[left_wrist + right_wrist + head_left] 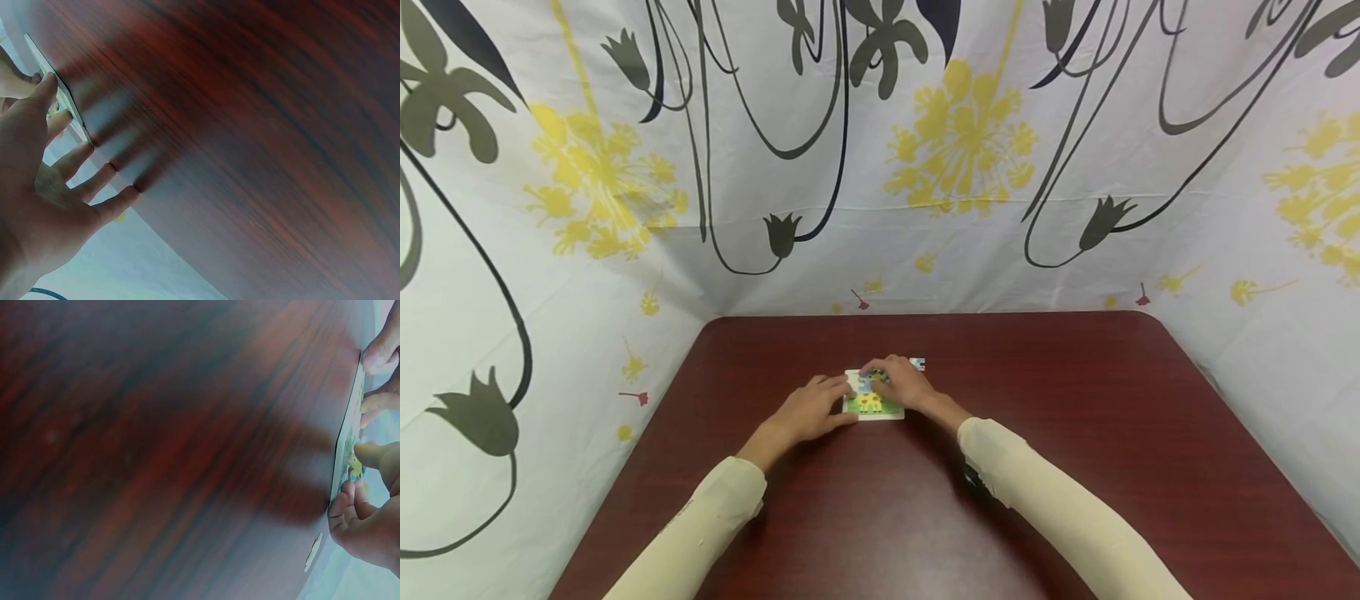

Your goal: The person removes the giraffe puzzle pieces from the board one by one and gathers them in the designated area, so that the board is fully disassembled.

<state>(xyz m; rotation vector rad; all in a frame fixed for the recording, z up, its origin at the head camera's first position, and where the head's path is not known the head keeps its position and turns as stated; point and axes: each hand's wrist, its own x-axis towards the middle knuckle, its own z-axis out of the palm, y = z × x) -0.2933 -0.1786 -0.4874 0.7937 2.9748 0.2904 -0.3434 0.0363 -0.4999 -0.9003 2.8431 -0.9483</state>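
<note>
A small puzzle board (880,408) with a white rim and a green and yellow picture lies flat near the far part of the table. My left hand (808,408) rests at its left side, fingers spread, thumb by the near corner and fingertips touching the board's edge and the table. Over the board's upper right, my right hand (906,383) bends its thumb and fingers around a small colourful puzzle piece (355,467) at the board's surface. Part of the picture is hidden under the right hand.
Just beyond the right hand lies a loose puzzle piece (917,363), flat on the dark red wooden table (1075,433). A white cloth (865,183) with a flower print hangs behind the table and along its sides.
</note>
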